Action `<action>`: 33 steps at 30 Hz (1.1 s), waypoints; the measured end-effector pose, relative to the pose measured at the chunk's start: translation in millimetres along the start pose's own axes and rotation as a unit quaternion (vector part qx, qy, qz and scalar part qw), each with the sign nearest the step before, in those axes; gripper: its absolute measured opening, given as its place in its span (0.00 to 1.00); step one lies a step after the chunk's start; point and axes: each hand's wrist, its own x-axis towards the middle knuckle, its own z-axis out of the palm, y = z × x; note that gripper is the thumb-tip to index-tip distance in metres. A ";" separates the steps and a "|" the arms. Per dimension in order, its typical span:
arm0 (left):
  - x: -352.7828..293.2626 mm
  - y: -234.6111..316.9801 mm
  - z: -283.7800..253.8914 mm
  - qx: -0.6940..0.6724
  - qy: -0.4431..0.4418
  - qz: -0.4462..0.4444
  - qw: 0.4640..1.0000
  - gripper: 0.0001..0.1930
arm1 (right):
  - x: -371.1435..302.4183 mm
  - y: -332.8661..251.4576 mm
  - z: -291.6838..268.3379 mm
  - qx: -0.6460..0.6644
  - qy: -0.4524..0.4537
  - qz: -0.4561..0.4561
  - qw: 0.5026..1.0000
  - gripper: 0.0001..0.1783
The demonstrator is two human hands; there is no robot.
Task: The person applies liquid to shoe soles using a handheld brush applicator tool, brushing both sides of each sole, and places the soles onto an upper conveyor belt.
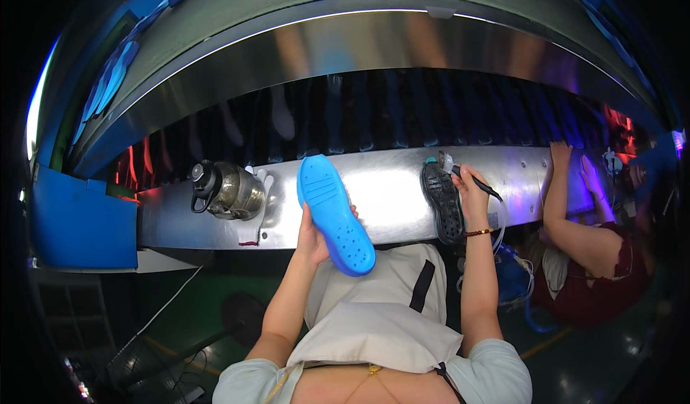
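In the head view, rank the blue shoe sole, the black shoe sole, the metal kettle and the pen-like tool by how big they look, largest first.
1. Blue shoe sole, held in the left hand.
2. Black shoe sole and metal kettle: too close in apparent size to rank.
3. Pen-like tool, held in the right hand.

blue insole: matt foam-looking, dotted with small holes | black insole: dull, perforated too | ledge: brushed steel, pretty shiny | flask: polished metal, glossy | apron: plain pale cloth, matt
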 end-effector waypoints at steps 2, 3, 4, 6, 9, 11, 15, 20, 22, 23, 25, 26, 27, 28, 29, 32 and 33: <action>9.8 4.5 9.5 -0.020 -0.020 -0.023 0.999 0.48 | -10.3 -8.1 9.7 0.091 -0.036 0.045 0.994 0.13; 16.6 5.6 15.7 0.003 0.010 -0.029 1.000 0.52 | -12.3 -12.6 11.0 0.111 -0.071 0.047 0.990 0.12; 22.8 5.6 19.0 0.008 0.008 -0.041 0.999 0.52 | -19.6 -21.6 19.8 0.113 -0.080 0.051 0.989 0.12; 31.8 5.1 40.8 -0.002 -0.010 -0.061 0.998 0.53 | -38.2 -44.1 43.5 0.139 -0.168 0.072 0.973 0.12; 39.8 -4.1 66.8 0.032 -0.032 -0.043 0.998 0.53 | -51.6 -50.5 74.7 0.127 -0.239 0.068 0.960 0.11; 37.4 -11.1 76.1 0.007 -0.072 -0.047 0.996 0.52 | -56.6 -49.2 93.2 0.102 -0.263 0.061 0.957 0.10; 24.9 -18.2 88.6 -0.035 -0.122 -0.036 0.991 0.50 | -48.4 -41.0 114.9 0.089 -0.245 0.077 0.962 0.11; 20.2 -19.8 85.2 -0.035 -0.123 -0.018 0.992 0.47 | -42.9 -43.0 131.8 0.061 -0.260 0.074 0.961 0.12; 21.9 -22.0 82.3 -0.030 -0.132 -0.006 0.991 0.46 | -44.3 -48.2 140.9 -0.033 -0.242 0.002 0.970 0.11; 23.4 -24.0 82.2 -0.016 -0.094 0.007 0.995 0.45 | -49.5 -53.4 146.1 -0.073 -0.240 -0.034 0.967 0.10; 28.2 -28.5 84.9 0.011 -0.006 0.042 0.999 0.42 | -59.7 -51.5 153.4 -0.139 -0.255 -0.089 0.953 0.09; 32.6 -31.8 89.8 0.010 -0.004 0.043 0.999 0.42 | -66.3 -50.5 157.0 -0.205 -0.267 -0.145 0.931 0.09; 37.9 -34.4 95.6 0.018 0.064 0.095 0.993 0.41 | -75.3 -49.2 160.2 -0.239 -0.267 -0.235 0.903 0.09; 38.9 -29.9 97.4 0.027 0.137 0.152 0.978 0.41 | -88.9 -54.5 166.2 -0.290 -0.264 -0.207 0.896 0.09; 39.1 -23.1 93.3 0.012 0.142 0.146 0.979 0.41 | -95.4 -51.0 162.6 -0.298 -0.290 -0.220 0.882 0.09; 36.6 7.2 64.9 0.064 0.031 0.157 0.985 0.42 | -117.7 -54.7 140.4 -0.308 -0.363 -0.227 0.850 0.10; 32.2 15.3 62.3 0.067 0.045 0.146 0.986 0.43 | -118.8 -55.9 129.0 -0.317 -0.405 -0.214 0.831 0.10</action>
